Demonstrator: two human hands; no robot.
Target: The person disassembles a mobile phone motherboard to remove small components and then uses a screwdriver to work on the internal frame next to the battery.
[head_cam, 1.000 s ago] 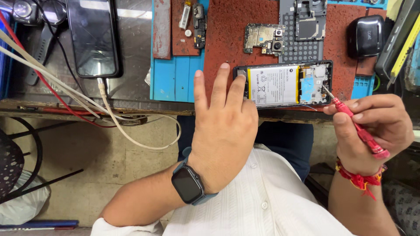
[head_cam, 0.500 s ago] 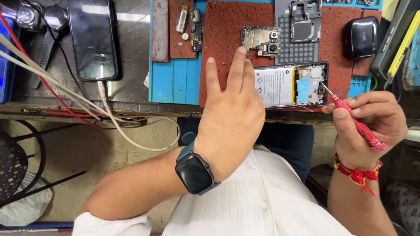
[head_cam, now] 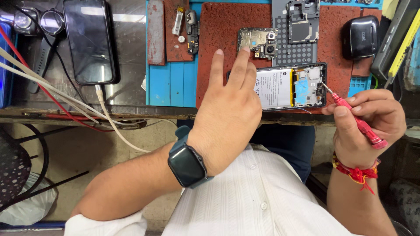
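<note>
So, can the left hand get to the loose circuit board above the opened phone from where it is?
Probably yes. The left hand has two fingers raised, one fingertip right at the circuit board, and only bare red mat lies around it.

opened phones (head_cam: 288,86): 1 | intact phones (head_cam: 89,41): 1 | screwdrivers (head_cam: 356,121): 1 | circuit boards (head_cam: 258,42): 1 | smartwatches (head_cam: 188,164): 1

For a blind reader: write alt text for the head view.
The right hand holds a red screwdriver with its tip at an opened phone on a red mat. The left hand, smartwatch on its wrist, rests over the phone's other end.
</note>
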